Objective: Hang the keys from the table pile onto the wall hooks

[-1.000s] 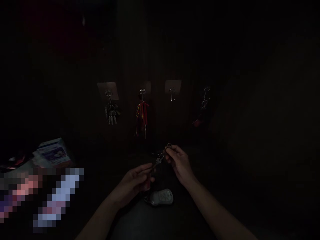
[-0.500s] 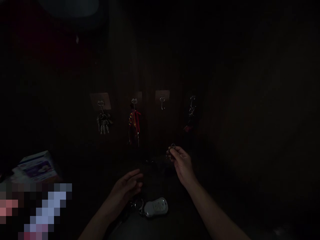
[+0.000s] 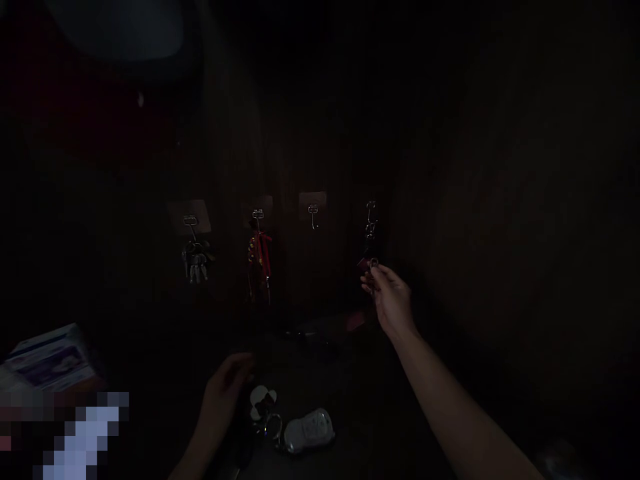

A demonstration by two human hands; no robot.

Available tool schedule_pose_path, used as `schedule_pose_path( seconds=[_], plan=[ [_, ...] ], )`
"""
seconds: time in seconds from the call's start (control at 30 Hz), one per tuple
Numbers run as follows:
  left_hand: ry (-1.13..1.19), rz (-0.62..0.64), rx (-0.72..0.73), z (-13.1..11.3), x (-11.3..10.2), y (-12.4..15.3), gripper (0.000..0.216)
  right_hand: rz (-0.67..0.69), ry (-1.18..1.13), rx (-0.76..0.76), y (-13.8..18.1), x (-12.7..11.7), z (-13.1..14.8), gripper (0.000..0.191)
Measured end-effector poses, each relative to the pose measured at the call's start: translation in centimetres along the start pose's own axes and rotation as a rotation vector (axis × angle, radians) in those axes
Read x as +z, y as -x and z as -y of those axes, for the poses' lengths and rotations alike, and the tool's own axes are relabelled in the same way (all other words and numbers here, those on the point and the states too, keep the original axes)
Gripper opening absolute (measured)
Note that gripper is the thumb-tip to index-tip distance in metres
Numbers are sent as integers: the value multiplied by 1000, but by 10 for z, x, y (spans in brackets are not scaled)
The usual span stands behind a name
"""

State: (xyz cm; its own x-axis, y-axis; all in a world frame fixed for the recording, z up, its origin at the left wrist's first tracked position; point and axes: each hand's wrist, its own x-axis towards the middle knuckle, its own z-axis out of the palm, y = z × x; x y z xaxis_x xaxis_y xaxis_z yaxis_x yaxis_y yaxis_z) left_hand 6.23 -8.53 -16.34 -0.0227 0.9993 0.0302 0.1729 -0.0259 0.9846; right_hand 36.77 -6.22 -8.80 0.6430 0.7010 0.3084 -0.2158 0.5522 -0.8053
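Note:
The scene is very dark. My right hand (image 3: pixel 390 297) is raised toward the wall, fingers pinched on the ring of a key set (image 3: pixel 372 267), just below the rightmost hook (image 3: pixel 371 212), which carries a dark key set. My left hand (image 3: pixel 225 393) hangs low over the dark surface with fingers loosely curled, beside a white remote fob (image 3: pixel 309 430) and a small key ring (image 3: pixel 264 403). To the left on the wall are an empty hook (image 3: pixel 313 215), a hook with a red tassel key set (image 3: pixel 259 257) and a hook with a bunch of keys (image 3: pixel 195 257).
A white and purple box (image 3: pixel 50 357) lies at the left edge. A blurred-out patch covers the lower left corner. A pale rounded shape (image 3: pixel 120 27) shows at the top left. The wall behind is dark wood.
My right hand lifted the key set up and right toward the rightmost hook. My left hand let go of the keys and dropped beside the fob. The view shifted so that things slid left.

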Motion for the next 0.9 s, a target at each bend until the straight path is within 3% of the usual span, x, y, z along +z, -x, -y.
schedule_pose_path(
  seconds=[0.37, 0.6, 0.9],
  plan=[
    [-74, 67, -10, 12, 3, -4, 30, -24, 55, -201, -61, 17, 32, 27],
    [-100, 95, 15, 12, 3, -3, 31, -4, 73, -171, -78, 25, 36, 20],
    [-100, 110, 55, 21, 1, -8, 30, -17, 187, -146, -84, 18, 26, 26]
  ],
)
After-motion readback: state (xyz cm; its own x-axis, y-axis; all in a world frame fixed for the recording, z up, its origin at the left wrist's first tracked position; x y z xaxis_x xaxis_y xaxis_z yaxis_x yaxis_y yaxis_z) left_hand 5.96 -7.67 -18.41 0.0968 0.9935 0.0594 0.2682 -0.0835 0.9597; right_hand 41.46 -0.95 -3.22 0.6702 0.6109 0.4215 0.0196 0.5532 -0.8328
